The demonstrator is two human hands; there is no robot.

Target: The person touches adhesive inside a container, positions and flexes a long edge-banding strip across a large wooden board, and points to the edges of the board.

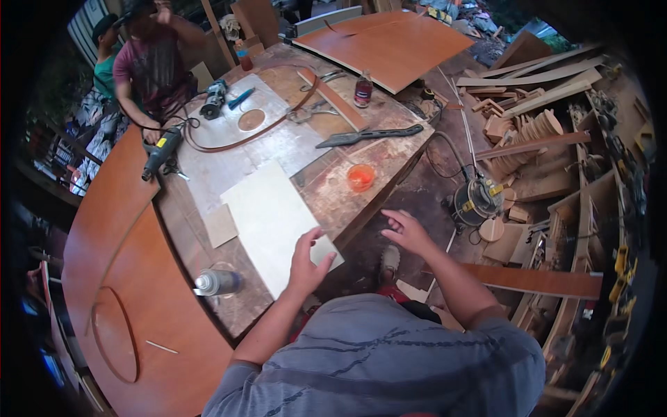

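My left hand [307, 264] is at the near right corner of a white rectangular panel [267, 212] lying on the worktable. Its thumb and fingers are apart; whether they touch the panel I cannot tell. Past the table's right edge, my right hand [406, 231] hangs in the air with fingers spread and nothing visible in it. A spray can [217, 282] stands left of the panel, and a small square board [220, 226] lies against its left edge. Beyond the right hand, an orange cup [360, 178] sits near the edge. A handsaw [368, 135] lies farther back.
A co-worker's hand holds a heat gun [161, 149] at the far left, above a curved reddish-brown panel [160, 333]. A power tool [213, 101], a dark bottle [363, 90] and a large brown board [396, 45] occupy the table. At right stand a metal canister [477, 203] and wood offcuts [531, 132].
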